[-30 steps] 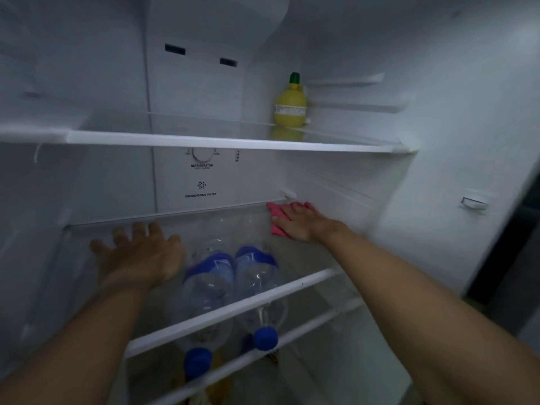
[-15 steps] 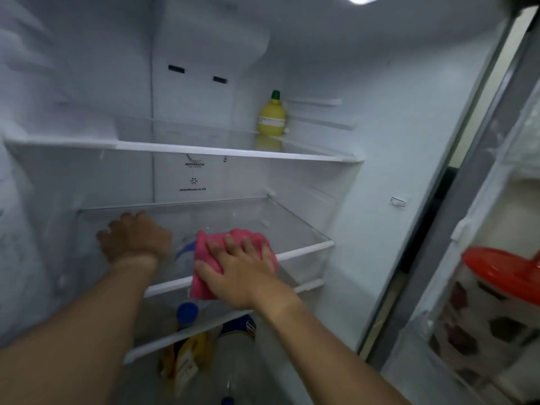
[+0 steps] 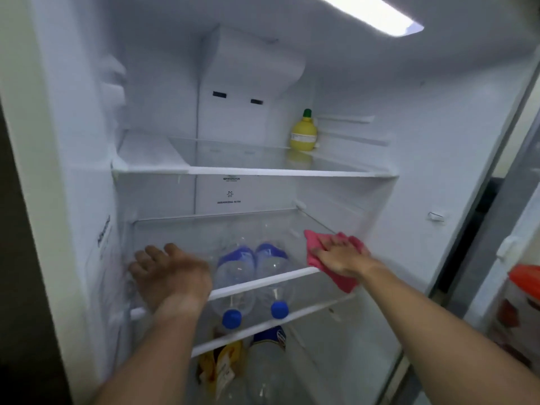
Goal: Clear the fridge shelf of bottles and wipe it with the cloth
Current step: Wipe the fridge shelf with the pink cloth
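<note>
The middle glass shelf of the open fridge carries no bottles on top. My right hand lies flat on a pink cloth at the shelf's front right corner, and part of the cloth hangs over the white front rim. My left hand rests palm down on the shelf's left side, fingers spread, holding nothing. Through the glass I see two clear bottles with blue caps lying on the shelf below.
A yellow lemon-shaped bottle stands at the back right of the upper glass shelf. Below the lower rim sit a yellow packet and another bottle. The open door, with a red-lidded container, is at right.
My right hand has carried the pink cloth from the middle front of the shelf to its front right corner. My left hand stayed on the left side. The camera pulled back a little.
</note>
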